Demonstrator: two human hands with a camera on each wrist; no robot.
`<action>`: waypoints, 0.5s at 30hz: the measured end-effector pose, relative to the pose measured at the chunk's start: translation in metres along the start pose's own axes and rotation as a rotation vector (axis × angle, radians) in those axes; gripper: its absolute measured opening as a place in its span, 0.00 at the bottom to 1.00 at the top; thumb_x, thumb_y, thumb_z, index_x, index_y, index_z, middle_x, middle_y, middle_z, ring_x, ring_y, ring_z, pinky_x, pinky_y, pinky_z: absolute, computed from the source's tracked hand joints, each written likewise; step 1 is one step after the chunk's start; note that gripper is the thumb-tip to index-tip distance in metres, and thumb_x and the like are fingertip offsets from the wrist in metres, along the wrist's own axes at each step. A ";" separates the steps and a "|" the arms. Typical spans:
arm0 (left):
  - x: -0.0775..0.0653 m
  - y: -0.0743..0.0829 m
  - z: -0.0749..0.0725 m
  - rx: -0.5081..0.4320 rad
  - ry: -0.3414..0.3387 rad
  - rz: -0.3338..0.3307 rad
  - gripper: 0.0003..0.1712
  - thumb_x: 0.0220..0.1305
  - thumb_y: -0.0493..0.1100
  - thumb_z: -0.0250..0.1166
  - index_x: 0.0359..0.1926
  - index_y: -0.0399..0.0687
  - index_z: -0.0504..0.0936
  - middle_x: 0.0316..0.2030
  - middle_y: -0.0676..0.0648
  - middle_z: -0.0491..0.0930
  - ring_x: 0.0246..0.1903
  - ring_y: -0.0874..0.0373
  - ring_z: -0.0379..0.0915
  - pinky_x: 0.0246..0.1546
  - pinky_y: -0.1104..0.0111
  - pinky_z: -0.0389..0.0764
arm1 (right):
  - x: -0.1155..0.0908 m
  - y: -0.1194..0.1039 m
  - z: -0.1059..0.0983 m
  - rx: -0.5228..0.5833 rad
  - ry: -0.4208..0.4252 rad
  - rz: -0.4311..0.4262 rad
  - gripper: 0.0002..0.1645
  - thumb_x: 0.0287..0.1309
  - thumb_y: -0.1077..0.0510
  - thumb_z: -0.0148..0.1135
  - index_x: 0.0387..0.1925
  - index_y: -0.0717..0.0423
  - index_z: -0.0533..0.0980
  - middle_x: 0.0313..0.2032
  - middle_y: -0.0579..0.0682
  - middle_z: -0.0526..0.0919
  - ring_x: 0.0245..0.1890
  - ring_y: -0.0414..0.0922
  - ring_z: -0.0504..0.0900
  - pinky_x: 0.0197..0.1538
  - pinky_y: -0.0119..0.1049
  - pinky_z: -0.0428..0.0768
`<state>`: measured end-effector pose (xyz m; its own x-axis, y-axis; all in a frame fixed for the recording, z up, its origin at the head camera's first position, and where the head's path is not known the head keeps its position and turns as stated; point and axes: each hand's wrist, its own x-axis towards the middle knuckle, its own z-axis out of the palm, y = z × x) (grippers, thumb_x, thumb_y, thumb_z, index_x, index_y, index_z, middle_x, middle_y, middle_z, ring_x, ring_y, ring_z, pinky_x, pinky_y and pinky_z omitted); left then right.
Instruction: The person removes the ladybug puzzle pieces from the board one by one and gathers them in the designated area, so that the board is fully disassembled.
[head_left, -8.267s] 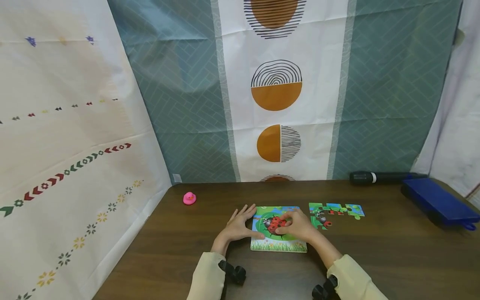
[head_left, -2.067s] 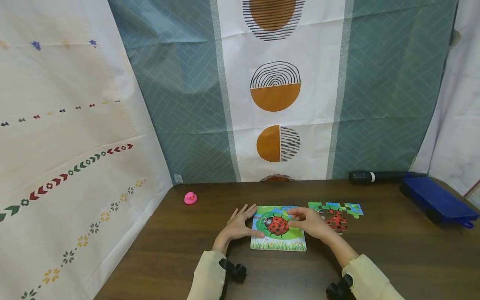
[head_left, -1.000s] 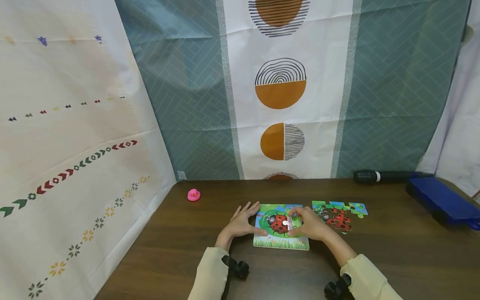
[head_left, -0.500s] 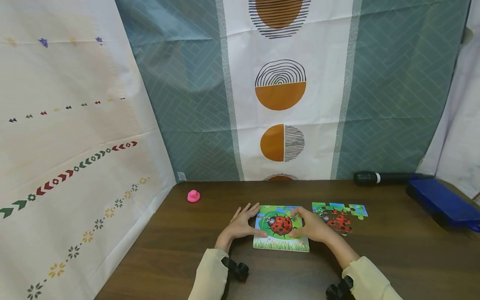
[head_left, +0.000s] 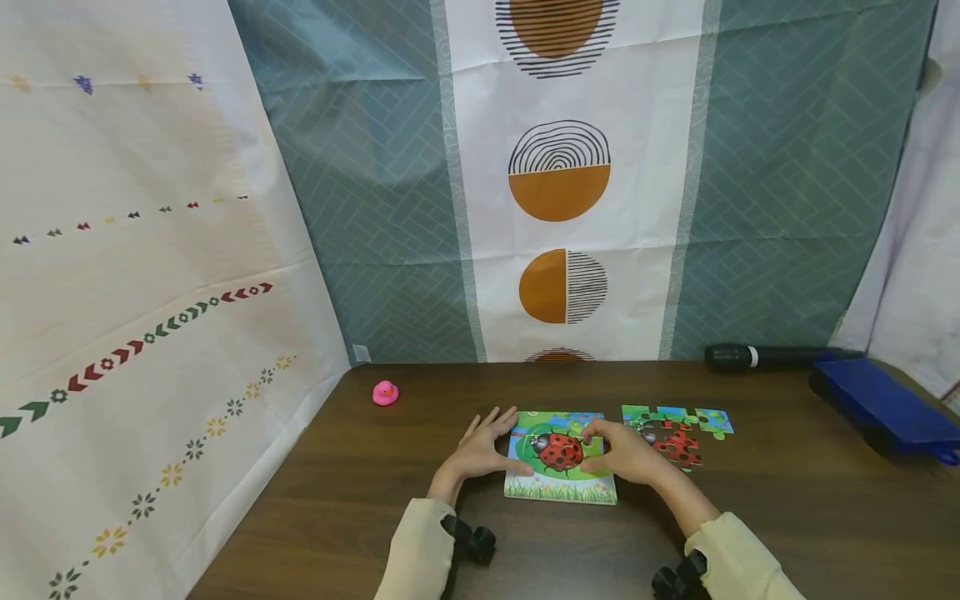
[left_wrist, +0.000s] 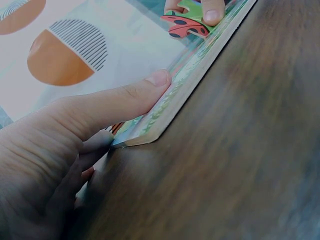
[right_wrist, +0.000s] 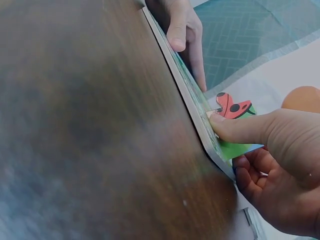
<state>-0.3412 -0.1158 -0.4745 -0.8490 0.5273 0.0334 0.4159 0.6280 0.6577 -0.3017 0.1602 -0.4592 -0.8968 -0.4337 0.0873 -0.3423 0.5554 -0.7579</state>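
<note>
The ladybug puzzle board (head_left: 561, 493) lies flat on the table with a grass strip along its front. My left hand (head_left: 480, 450) rests at its left edge, fingers extended and spread, thumb (left_wrist: 157, 80) on the board's face near the front corner. Over the board's right part, my right hand (head_left: 626, 452) pinches a red, black-spotted and green puzzle piece (right_wrist: 245, 110) between thumb and fingers. The piece stands tilted above the board in both wrist views. Right of the board lies a group of loose puzzle pieces (head_left: 678, 448), showing red ladybug parts and green and blue background.
A pink rubber duck (head_left: 386, 392) stands at the back left of the brown table (head_left: 330, 508). At the back right are a blue box-like object (head_left: 888, 404) and a black rod with a white band (head_left: 780, 357). Patterned cloths (head_left: 390, 208) hang behind and at the sides.
The loose group has gained red ladybug pieces since the earliest frame. My right hand returned to the board's right part, and the piece it pinches has changed tilt. My left hand stayed put.
</note>
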 end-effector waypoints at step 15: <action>0.001 -0.002 0.000 0.000 0.002 -0.003 0.57 0.49 0.57 0.75 0.76 0.49 0.57 0.77 0.48 0.51 0.78 0.45 0.37 0.77 0.43 0.35 | 0.003 0.003 -0.003 -0.013 -0.003 -0.004 0.11 0.59 0.56 0.66 0.37 0.60 0.76 0.19 0.43 0.64 0.18 0.37 0.59 0.24 0.30 0.60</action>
<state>-0.3426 -0.1163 -0.4759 -0.8509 0.5243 0.0333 0.4136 0.6293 0.6580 -0.3059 0.1627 -0.4598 -0.8946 -0.4381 0.0880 -0.3494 0.5632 -0.7488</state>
